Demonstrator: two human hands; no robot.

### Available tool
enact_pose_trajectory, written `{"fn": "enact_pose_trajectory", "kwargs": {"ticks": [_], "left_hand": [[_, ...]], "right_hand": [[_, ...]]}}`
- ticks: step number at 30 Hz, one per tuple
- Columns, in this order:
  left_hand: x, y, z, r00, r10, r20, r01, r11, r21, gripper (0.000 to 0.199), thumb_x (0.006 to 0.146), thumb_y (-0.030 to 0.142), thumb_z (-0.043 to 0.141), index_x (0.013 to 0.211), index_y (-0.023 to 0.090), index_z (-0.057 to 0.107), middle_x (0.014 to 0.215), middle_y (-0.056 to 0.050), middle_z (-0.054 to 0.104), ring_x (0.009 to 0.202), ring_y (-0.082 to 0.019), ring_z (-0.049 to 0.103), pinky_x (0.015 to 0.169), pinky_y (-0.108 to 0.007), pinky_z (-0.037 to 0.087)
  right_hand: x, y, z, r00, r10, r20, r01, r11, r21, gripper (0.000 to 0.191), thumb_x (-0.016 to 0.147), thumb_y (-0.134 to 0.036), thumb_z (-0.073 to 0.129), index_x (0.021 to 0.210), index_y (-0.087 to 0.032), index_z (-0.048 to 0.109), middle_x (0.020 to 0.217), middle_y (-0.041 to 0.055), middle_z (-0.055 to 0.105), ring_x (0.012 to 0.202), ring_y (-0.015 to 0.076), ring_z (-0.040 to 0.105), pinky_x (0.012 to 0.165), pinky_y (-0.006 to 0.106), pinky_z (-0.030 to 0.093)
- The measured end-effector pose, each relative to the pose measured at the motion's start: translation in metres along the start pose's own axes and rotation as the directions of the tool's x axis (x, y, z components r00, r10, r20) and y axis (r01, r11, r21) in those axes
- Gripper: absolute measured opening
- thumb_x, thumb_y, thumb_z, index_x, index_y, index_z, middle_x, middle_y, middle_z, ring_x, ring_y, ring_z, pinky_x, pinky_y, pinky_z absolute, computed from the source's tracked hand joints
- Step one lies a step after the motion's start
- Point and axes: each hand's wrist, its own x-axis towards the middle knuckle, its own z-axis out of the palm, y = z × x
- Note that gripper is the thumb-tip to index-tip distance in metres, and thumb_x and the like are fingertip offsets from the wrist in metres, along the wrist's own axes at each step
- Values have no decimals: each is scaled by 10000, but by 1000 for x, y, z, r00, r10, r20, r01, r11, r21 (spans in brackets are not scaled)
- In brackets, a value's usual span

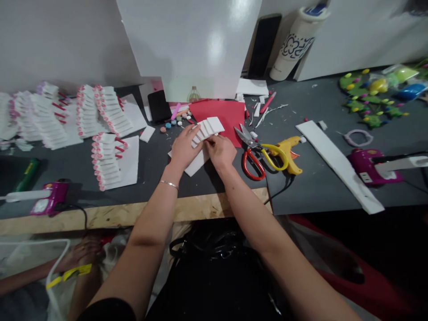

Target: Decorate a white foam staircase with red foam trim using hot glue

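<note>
A fanned row of overlapping white foam pieces (pixel 207 128) lies in front of me, over a white foam board (pixel 198 164). My left hand (pixel 183 149) is closed on the left end of the row, fingers on top of it. My right hand (pixel 221 151) pinches at the row's lower edge; what sits between its fingertips is too small to make out. A red sheet (pixel 232 117) lies behind the row. Red-and-yellow-handled scissors (pixel 256 151) lie open just right of my right hand, touching a yellow glue gun (pixel 290 154).
Finished-looking foam stacks with pink edges (pixel 107 162) stand at left. A long white foam strip (pixel 337 162) and a purple power socket (pixel 374 166) lie right. A tumbler (pixel 297 42) and phone (pixel 264 44) stand behind. Another person's hands (pixel 85 249) rest below the table edge.
</note>
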Motion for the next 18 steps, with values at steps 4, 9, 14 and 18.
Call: {"fn": "enact_pose_trajectory", "kwargs": {"ticks": [4,9,14,18], "left_hand": [[2,-1,1,1000,0,-11,-1,1000,-7,546,892,325,581,1428,258,499,1496,-85,496,1364,-275,484,1122,-433,434],[3,-3,3,999,14,-34,-14,1000,-19,547,876,305,588,1415,249,515,1479,-85,511,1368,-267,479,1133,-429,424],[3,-5,5,998,32,-46,-33,999,-38,541,871,307,594,1406,270,524,1472,-72,518,1364,-269,481,1141,-442,419],[4,-5,6,999,20,-42,-22,999,-35,547,866,304,597,1407,287,522,1477,-57,516,1364,-270,481,1135,-447,427]], "right_hand": [[1,0,-1,1000,-5,12,5,1000,-2,247,970,-359,505,1046,-296,731,1117,39,706,1031,231,586,774,327,455],[2,1,-2,999,-30,28,29,999,16,252,964,-353,511,1077,-302,730,1137,42,698,1036,236,579,780,332,461],[3,2,-1,1000,-21,21,20,999,35,234,961,-322,521,1043,-296,739,1119,47,697,1038,238,572,772,329,461],[3,1,-1,1000,0,19,0,999,42,224,962,-315,525,1027,-295,739,1128,40,696,1032,238,558,766,334,462]]}}
